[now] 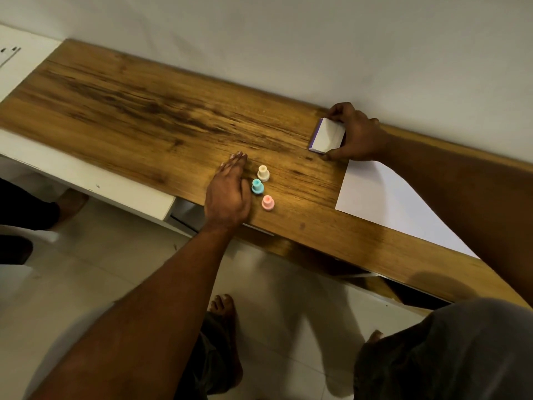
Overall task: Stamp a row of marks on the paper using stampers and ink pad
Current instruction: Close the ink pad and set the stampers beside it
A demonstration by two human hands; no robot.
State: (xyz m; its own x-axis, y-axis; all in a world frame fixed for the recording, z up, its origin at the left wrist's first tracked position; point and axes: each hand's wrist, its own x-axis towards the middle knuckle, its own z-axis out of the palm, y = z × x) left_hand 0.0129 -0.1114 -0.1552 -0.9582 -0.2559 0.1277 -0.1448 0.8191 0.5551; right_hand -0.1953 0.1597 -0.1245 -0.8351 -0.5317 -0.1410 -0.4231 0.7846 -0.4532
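On the wooden surface [144, 111], the ink pad [327, 136] is gripped by the right hand [357, 134] near the paper [383, 197], likely for opening, while three stampers [263, 187] are flanked by the flat, empty left hand [227, 194].

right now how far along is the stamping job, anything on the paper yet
Barely started. Laid out: three stampers, cream, blue and pink, standing on the table. In hand: the right hand grips the ink pad; the left hand rests flat beside the stampers. Left: the visible paper shows no marks.
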